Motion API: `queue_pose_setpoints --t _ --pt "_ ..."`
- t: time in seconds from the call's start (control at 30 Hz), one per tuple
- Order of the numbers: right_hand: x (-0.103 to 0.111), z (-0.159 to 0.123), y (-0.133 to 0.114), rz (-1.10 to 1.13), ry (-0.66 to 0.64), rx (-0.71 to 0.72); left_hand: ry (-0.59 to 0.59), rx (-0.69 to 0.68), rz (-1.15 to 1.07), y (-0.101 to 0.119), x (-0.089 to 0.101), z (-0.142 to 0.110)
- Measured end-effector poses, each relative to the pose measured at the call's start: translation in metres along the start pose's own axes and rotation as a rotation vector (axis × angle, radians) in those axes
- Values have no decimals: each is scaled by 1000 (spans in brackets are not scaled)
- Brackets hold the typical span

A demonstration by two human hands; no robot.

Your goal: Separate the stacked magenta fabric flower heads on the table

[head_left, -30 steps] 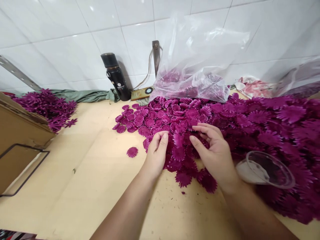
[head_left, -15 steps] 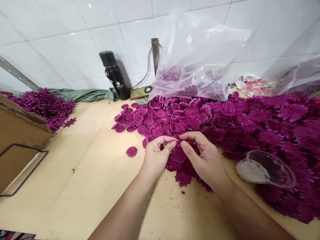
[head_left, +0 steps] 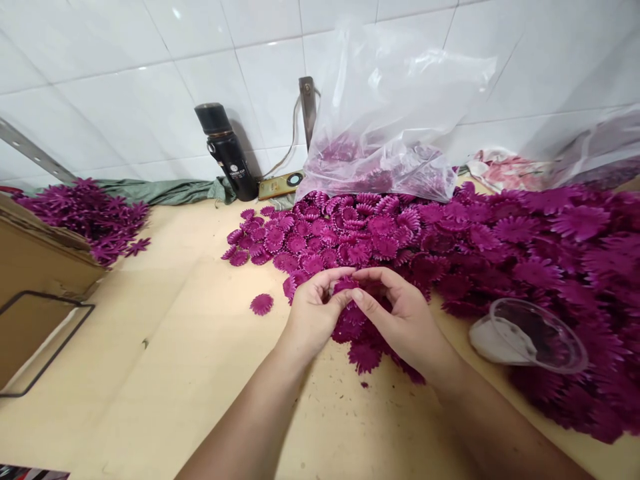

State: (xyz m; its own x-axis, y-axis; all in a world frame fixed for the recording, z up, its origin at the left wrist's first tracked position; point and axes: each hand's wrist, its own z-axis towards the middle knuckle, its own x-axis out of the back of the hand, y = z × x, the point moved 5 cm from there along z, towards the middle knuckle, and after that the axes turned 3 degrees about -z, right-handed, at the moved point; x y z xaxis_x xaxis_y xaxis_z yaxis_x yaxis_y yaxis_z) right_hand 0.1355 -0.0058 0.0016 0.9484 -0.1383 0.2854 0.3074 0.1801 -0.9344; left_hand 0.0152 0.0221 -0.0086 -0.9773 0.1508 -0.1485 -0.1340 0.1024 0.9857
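Observation:
Both hands meet over the front of a heap of purple artificial flower heads (head_left: pixel 383 227). My left hand (head_left: pixel 313 313) is closed, thumb and index finger pinching at a small purple flower piece (head_left: pixel 345 285). My right hand (head_left: pixel 400 317) touches it from the other side, its fingers bent and its thumb tip against the left thumb. My fingers cover much of the piece. Below them more flower heads (head_left: pixel 365 357) lie on the table, and a single flower head (head_left: pixel 261 304) lies apart to the left.
A clear plastic cup (head_left: pixel 537 337) with white contents lies tilted at right. Behind the heap stand a clear plastic bag (head_left: pixel 400 100) and a black flask (head_left: pixel 230 157). At left are a cardboard box (head_left: pixel 43 267) and a pile of star-shaped purple pieces (head_left: pixel 95 217).
My right hand has moved slightly left, bringing its thumb and fingertips against those of my left hand. More of the purple piece shows between them. The view has shifted slightly.

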Motion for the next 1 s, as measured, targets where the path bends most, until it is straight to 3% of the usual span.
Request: queue_pose_setpoints --t 0.27,0.63,0.77,0.9,1.0 --pt "-3 0 -1 62 -40 -25 52 -21 -17 3 5 2" --pt "-6 1 -4 55 -130 9 -58 25 -71 -2 -5 -1" --pt "16 5 -6 -15 82 47 -77 5 -68 6 -4 -4" --pt "42 7 -2 -72 398 49 63 -119 -46 19 15 0" --pt "34 9 -2 -207 336 101 152 -204 110 21 26 5"
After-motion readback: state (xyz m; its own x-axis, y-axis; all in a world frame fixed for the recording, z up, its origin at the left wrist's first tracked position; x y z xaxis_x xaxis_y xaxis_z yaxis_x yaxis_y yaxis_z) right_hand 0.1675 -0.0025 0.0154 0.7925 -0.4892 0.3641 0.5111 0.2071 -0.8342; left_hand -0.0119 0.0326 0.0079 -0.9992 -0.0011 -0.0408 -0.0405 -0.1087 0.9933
